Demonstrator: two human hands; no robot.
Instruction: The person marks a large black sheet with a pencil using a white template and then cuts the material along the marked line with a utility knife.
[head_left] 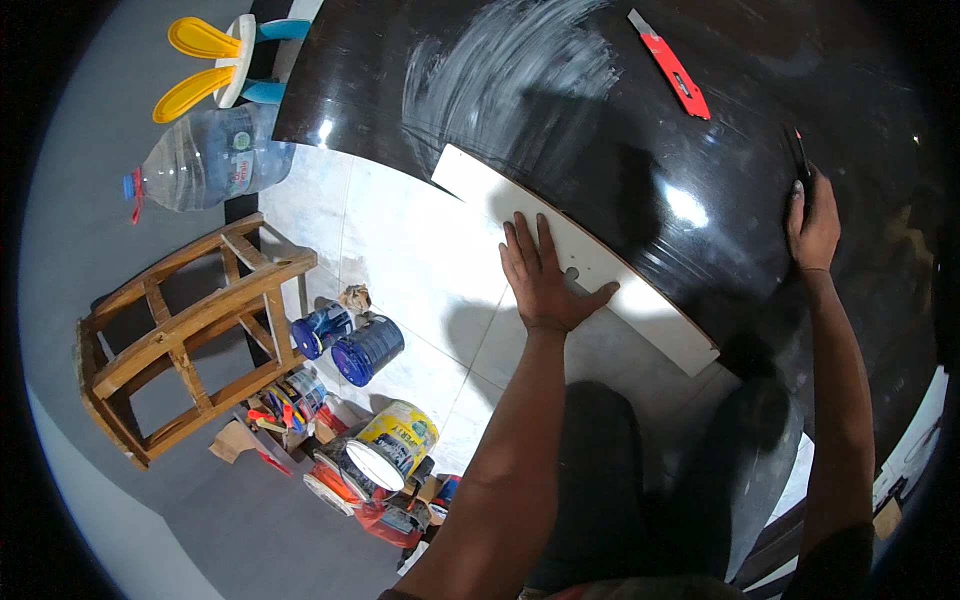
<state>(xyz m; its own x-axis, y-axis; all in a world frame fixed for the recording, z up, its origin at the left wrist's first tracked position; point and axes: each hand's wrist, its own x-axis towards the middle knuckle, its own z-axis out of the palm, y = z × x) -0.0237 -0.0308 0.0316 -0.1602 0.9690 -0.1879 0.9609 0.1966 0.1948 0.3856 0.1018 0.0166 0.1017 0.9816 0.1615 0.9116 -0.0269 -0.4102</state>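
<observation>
Left hand (548,285) spread flat on white board (640,307); right hand (816,228) curled round slim dark tool (801,150), perhaps pencil; red cutter (674,70) ahead, between hands, on dark sheet (860,90).

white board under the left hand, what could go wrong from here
The white board might slide along the glossy dark sheet, since only the left hand appears to steady it.

The red utility knife lies on that sheet with its blade exposed, so a hand reaching across could get cut.
</observation>
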